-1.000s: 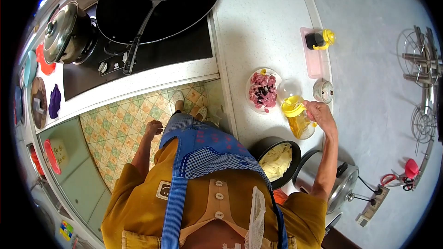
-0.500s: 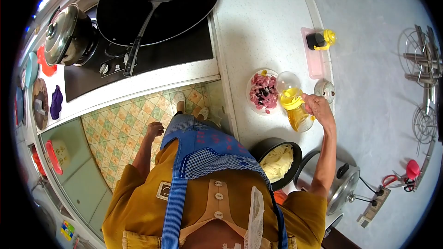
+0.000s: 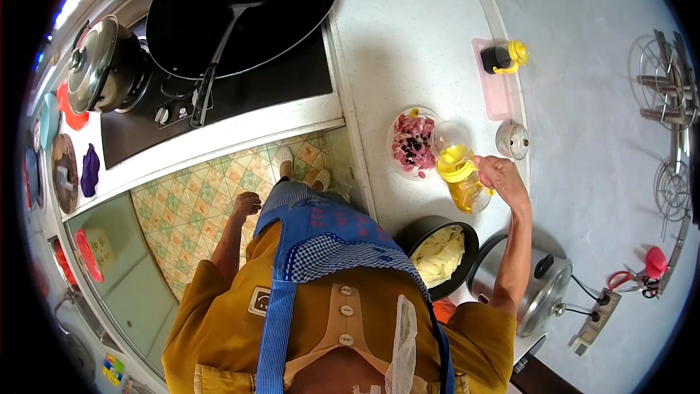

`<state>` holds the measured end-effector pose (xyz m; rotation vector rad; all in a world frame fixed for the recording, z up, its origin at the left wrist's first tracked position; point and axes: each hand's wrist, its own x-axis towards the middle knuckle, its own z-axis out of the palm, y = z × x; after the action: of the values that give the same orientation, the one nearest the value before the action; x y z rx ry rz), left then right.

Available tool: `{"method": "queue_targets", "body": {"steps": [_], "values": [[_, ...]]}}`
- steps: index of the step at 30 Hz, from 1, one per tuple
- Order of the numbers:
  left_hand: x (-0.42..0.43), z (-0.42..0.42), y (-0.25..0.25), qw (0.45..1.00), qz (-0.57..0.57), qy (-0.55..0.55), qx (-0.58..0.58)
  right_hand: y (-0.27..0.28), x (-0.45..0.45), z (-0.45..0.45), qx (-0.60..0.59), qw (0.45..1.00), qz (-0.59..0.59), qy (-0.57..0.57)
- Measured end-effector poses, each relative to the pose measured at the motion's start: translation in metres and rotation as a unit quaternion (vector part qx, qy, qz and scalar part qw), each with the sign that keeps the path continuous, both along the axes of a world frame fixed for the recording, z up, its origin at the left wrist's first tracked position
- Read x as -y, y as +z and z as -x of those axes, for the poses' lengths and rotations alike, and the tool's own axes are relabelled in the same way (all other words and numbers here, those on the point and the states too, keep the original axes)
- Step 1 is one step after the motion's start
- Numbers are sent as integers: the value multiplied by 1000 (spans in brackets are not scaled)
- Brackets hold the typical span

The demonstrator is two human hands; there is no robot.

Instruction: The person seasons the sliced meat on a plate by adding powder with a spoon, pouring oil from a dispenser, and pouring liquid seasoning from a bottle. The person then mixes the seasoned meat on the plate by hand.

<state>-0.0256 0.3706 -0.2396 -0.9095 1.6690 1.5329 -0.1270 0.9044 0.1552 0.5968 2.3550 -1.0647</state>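
Note:
My right hand [image 3: 502, 177] is closed round the handle of a glass oil jug [image 3: 467, 195] with a yellow top. The jug is tilted, with its spout end toward a plate [image 3: 391, 162] of sliced raw meat [image 3: 410, 142] with a dark seasoning on it. Yellow oil shows inside the jug, and a clear round part [image 3: 450, 136] at its mouth overlaps the plate's edge. Whether oil is flowing out cannot be made out. My left hand [image 3: 248, 204] hangs by my side above the tiled floor, fingers curled in, with nothing visible in it.
A dark pot [image 3: 472, 246] of pale yellow sliced food stands close to my body, beside a rice cooker [image 3: 547, 295]. By the wall are a lidded jar [image 3: 512, 140] and a dark sauce bottle [image 3: 499, 60] on a pink tray [image 3: 496, 98]. A large wok [image 3: 292, 22] with a spatula [image 3: 222, 51] covers the stove.
The oil jug in my right hand has shifted slightly toward the meat plate and tilted a little more. My left hand stays by my side.

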Motion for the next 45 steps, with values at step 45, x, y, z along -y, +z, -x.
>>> {"method": "queue_targets", "body": {"steps": [45], "values": [[-2, 22, 39, 999, -20, 37, 20, -158, -186, 113, -471, 744, 251, -403]]}}
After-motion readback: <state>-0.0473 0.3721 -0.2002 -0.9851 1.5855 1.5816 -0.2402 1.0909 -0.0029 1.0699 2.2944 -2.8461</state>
